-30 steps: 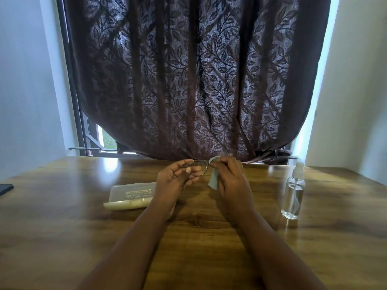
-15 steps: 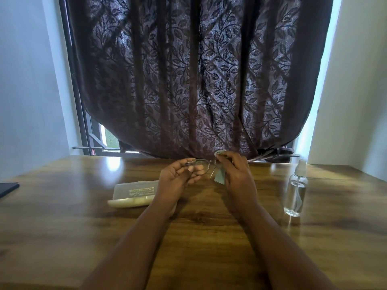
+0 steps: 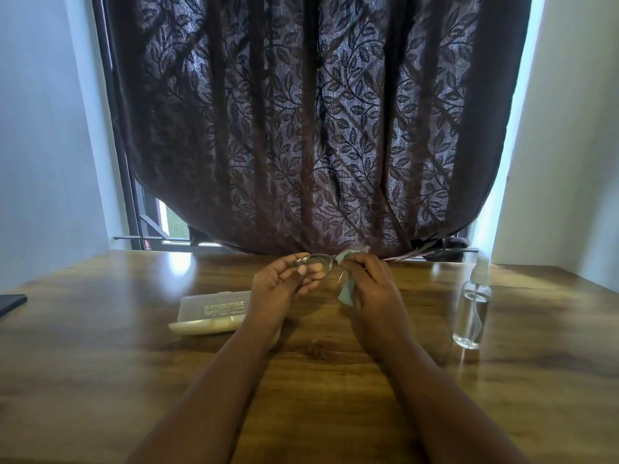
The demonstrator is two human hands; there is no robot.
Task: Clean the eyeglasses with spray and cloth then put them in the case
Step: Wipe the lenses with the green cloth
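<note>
Thin-framed eyeglasses (image 3: 318, 261) are held above the wooden table (image 3: 100, 346) in front of the curtain. My left hand (image 3: 284, 286) grips the left lens side. My right hand (image 3: 371, 289) pinches a pale green cloth (image 3: 348, 289) around the right lens, and the cloth's loose end hangs below my fingers. The right lens is hidden by cloth and fingers. A translucent eyeglass case (image 3: 211, 311) lies shut on the table just left of my left wrist. A clear spray bottle (image 3: 472, 313) stands upright to the right of my right hand.
A dark patterned curtain (image 3: 318, 128) hangs behind the table's far edge. A dark flat object (image 3: 11, 304) lies at the left edge of the table. Walls close in on both sides.
The camera view shifted slightly. My right hand has worked the cloth on the right lens, with its loose end now hanging lower; the left hand keeps its hold.
</note>
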